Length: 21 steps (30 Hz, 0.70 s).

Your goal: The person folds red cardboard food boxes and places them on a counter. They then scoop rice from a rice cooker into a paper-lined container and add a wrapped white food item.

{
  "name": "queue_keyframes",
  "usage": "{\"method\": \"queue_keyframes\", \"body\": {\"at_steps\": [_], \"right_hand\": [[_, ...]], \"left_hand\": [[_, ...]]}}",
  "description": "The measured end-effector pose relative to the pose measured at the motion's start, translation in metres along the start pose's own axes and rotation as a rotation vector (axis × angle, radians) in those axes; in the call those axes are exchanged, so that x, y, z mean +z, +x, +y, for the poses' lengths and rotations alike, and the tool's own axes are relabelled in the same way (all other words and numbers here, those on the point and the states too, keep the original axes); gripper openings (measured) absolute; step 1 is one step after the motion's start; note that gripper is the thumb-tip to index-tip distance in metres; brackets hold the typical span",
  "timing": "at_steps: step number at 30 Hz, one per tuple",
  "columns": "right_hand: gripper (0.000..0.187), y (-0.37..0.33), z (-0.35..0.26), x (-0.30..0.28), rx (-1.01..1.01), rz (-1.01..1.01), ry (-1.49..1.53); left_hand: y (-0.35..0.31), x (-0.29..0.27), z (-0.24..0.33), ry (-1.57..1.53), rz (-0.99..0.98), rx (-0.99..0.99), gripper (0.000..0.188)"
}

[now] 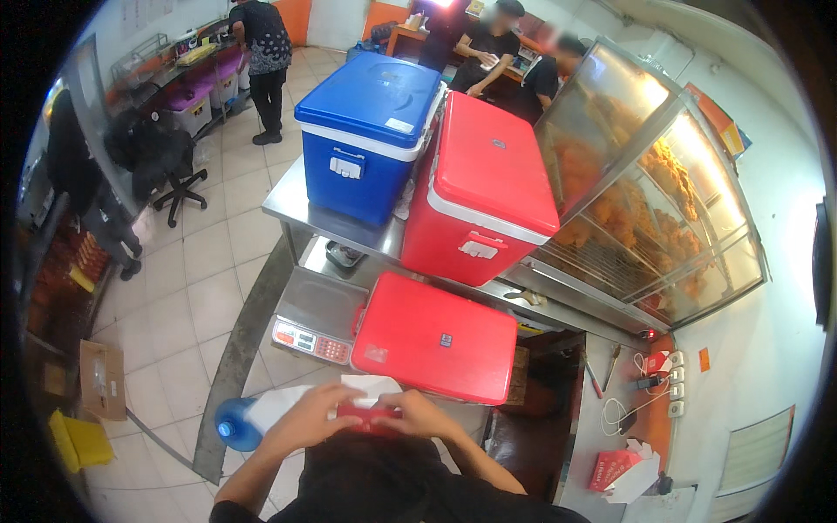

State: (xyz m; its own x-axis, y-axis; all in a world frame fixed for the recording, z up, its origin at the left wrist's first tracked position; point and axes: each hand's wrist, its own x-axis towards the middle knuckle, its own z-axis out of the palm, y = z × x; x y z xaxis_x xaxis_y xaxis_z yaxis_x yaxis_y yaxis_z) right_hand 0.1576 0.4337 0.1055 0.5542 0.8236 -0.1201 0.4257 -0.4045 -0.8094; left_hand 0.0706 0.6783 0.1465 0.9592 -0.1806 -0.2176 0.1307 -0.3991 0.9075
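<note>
Both my hands meet close to my chest at the bottom middle of the view. My left hand and my right hand together hold a small red and white carton, with a white flap sticking up above the fingers. Just beyond the hands lies a closed red cooler on a lower shelf. Left of it sits a digital weighing scale with a steel pan and a red keypad.
A blue cooler and a second red cooler stand on a steel table. A glass warming cabinet with fried food is at right. A blue-capped water jug lies at lower left. People work at the back.
</note>
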Motion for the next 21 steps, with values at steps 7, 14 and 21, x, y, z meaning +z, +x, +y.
{"method": "queue_keyframes", "body": {"at_steps": [7,14,21], "right_hand": [[0.032,0.024,-0.011,0.013,0.181,0.077,0.882],[0.049,0.026,-0.024,0.032,-0.037,-0.048,0.939],[0.051,0.012,-0.006,0.004,0.218,0.226,1.175]], "left_hand": [[-0.028,-0.019,0.025,0.386,0.363,0.290,0.074],[-0.013,0.012,-0.006,0.181,0.367,0.326,0.071],[0.006,0.014,-0.011,0.734,0.225,0.530,0.069]]}}
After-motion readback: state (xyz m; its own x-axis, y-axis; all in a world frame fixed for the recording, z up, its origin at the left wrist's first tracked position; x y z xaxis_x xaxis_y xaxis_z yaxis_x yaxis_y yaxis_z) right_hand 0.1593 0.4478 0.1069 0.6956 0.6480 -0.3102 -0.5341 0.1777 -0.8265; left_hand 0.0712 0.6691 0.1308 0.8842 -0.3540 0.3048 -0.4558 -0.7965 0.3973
